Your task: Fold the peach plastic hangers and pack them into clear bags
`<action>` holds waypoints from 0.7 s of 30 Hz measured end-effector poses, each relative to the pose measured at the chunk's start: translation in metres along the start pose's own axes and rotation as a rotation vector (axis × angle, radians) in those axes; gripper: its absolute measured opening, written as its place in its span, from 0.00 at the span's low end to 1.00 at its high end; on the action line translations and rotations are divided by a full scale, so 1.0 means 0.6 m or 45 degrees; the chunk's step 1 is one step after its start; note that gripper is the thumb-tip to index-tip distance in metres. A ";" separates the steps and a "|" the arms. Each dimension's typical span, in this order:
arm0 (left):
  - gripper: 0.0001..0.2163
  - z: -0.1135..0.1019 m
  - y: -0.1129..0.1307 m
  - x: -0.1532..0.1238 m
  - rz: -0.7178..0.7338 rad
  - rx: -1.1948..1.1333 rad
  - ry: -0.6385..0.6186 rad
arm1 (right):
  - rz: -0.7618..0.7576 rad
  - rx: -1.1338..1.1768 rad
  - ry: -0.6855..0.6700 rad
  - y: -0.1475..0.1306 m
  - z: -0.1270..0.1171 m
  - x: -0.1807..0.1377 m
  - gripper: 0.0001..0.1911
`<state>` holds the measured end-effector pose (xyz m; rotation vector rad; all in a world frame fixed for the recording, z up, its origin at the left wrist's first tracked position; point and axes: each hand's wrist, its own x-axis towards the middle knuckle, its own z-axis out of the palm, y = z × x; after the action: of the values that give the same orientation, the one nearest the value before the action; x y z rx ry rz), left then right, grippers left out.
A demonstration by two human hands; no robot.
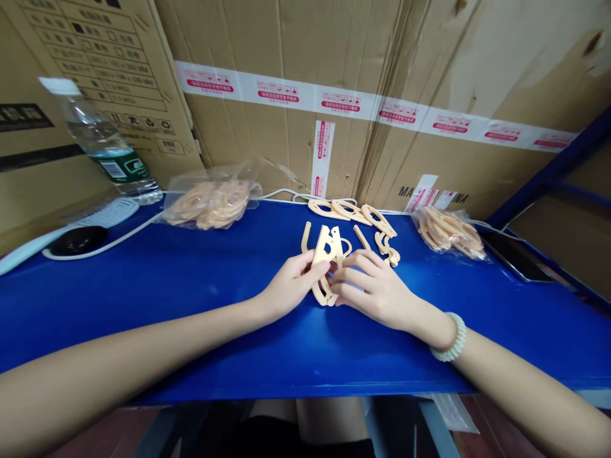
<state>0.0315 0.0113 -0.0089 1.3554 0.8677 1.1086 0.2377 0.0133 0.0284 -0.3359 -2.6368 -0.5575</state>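
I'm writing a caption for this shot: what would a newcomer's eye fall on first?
Probably the vivid blue table spanning the frame, with a pale orange piece in the left hand near the middle, the right hand close beside it. Next comes the red-and-white tape running across the cardboard behind. At the left, a clear bottle with a green label also stands out.

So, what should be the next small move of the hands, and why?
Perhaps ease the right hand slightly aside to check the held piece: its fingers hide part of the right side, while the left hand, thumb across the front, looks able to steady it alone.
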 end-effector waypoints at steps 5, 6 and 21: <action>0.15 -0.002 0.002 -0.009 0.060 0.190 0.077 | -0.025 -0.122 0.059 0.007 0.004 -0.005 0.06; 0.15 -0.002 0.003 -0.009 0.056 0.185 0.069 | -0.033 -0.124 0.059 0.007 0.005 -0.006 0.06; 0.17 0.003 0.008 -0.021 0.130 0.216 0.229 | 0.308 -0.024 -0.301 -0.002 0.016 -0.008 0.13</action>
<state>0.0289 -0.0016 -0.0058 1.4684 1.0523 1.2743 0.2381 0.0158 0.0182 -0.7569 -2.7582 -0.4881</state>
